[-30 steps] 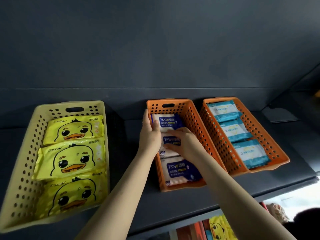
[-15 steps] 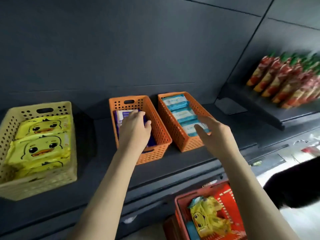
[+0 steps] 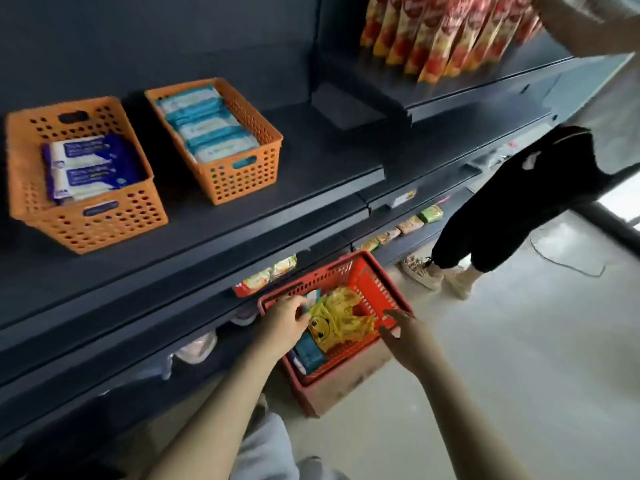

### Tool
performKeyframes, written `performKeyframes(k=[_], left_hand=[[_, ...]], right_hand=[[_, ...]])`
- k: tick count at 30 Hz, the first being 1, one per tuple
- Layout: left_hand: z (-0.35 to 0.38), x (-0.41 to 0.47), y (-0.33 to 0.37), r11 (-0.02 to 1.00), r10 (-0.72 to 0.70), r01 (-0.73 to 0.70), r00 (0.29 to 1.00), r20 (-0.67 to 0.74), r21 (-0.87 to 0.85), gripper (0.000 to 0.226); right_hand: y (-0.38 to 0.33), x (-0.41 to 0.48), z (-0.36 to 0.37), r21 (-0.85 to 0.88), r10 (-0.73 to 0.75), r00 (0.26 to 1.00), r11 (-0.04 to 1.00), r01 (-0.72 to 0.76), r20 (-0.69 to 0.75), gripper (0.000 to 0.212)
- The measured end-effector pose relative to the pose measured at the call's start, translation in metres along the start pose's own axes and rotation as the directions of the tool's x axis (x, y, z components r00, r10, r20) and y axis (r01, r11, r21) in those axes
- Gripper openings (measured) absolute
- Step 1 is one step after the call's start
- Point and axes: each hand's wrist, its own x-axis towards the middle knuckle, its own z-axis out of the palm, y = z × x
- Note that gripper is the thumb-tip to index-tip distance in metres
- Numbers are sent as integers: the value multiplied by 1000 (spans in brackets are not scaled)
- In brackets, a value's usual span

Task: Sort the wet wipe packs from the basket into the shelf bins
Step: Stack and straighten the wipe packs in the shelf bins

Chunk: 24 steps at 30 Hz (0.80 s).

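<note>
Two bare hands are reaching down into the red basket sitting on the floor below the shelf. The left hand is curling loosely over the packs at the basket's left side, fingers bent and touching the edge of a yellow duck pack; whether it is actually gripping anything, I cannot tell. The right hand is hovering with fingers spread apart over the basket's right rim, holding nothing. The yellow duck pack is lying crumpled in the middle of the basket, between the two hands, and a teal pack is showing just beneath the left hand.

Up on the dark shelf, two orange bins are standing side by side: the left bin is holding blue-and-white packs, the right bin teal-and-white packs. Farther right, another person in black trousers is standing near a row of red snack bags.
</note>
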Motion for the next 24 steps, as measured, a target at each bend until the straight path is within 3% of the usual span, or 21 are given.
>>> performKeyframes(k=[5,9,13,17,20,24], left_hand=[[52,23,-37,980,-186,197,957,223,-27,30],[87,52,-65,932,-341,361,891,299,-14,27],[125,80,-97,903,-425,420,837,345,94,28],[161,105,-132,904,-399,291,836,375,314,28],[192,130,-163,893,-351,164,837,420,419,31],[230,166,-200,834,-423,119,766,484,539,46]], right_hand=[[44,32,24,9,77,991,997,-78,108,41],[67,79,47,-11,101,968,995,-101,231,38],[90,133,76,10,133,942,990,-144,308,35],[118,185,110,48,148,929,984,-174,338,31],[141,226,144,22,89,927,994,-104,365,31],[166,279,193,-27,44,904,999,-36,426,38]])
